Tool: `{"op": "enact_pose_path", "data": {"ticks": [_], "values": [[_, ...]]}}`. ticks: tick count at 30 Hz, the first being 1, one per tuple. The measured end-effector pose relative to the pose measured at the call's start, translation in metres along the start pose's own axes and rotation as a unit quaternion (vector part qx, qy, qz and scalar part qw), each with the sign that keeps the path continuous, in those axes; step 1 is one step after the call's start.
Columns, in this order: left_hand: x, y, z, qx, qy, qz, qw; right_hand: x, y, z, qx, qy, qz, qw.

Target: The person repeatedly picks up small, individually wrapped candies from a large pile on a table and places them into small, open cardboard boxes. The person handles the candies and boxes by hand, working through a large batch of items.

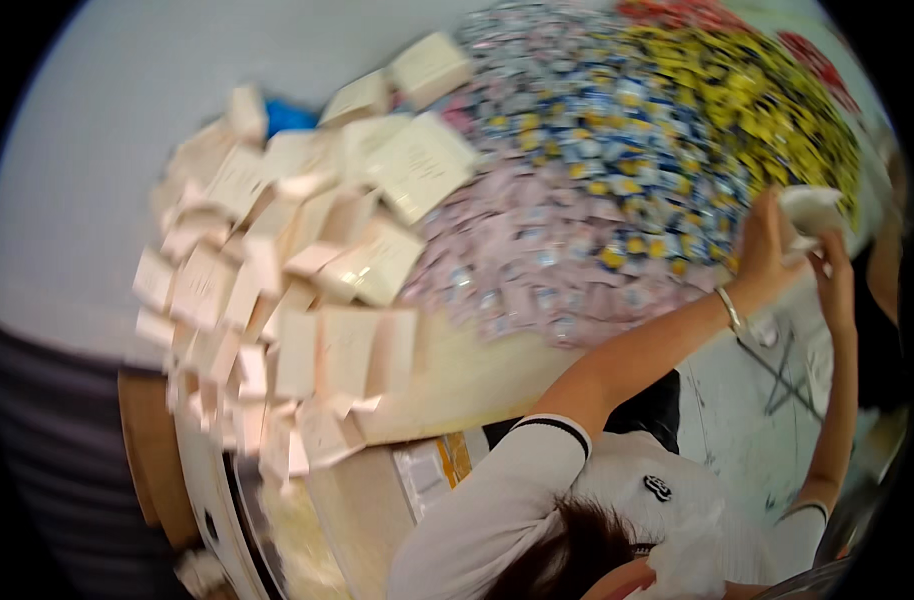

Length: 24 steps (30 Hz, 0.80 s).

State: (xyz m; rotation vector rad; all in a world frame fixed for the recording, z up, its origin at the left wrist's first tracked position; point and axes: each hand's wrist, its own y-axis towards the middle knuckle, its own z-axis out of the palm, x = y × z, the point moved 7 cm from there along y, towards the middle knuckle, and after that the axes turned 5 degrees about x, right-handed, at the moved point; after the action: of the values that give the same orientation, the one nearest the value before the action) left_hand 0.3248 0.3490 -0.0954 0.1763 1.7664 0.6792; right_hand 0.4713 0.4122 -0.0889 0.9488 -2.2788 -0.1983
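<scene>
My left hand, with a bracelet at the wrist, grips a blurred white item at the right; whether it is a bag or an open box I cannot tell. My right hand holds the same item's lower right edge with its fingertips. Just behind and left of my hands spread heaps of small packets: yellow ones, blue, white and yellow ones, pale pink ones and grey ones. Pale cardboard boxes, several standing open, crowd the table's left side.
Red packets lie at the far edge. A blue item sits behind the boxes. A brown carton stands at the lower left. Another person's arm and dark clothing are at the right rim. Below the table edge lies a tape-marked package.
</scene>
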Motion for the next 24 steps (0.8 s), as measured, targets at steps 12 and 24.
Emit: {"op": "enact_pose_path", "data": {"ticks": [12,24], "values": [[-0.03,0.033,-0.463,-0.016,0.615,-0.051,0.787,0.007,0.046,-0.024,-0.057,-0.136,-0.039,0.988],[-0.066,0.041,-0.48,0.109,0.454,-0.119,0.876,0.174,0.033,0.023,-0.051,0.097,-0.156,0.982]]}}
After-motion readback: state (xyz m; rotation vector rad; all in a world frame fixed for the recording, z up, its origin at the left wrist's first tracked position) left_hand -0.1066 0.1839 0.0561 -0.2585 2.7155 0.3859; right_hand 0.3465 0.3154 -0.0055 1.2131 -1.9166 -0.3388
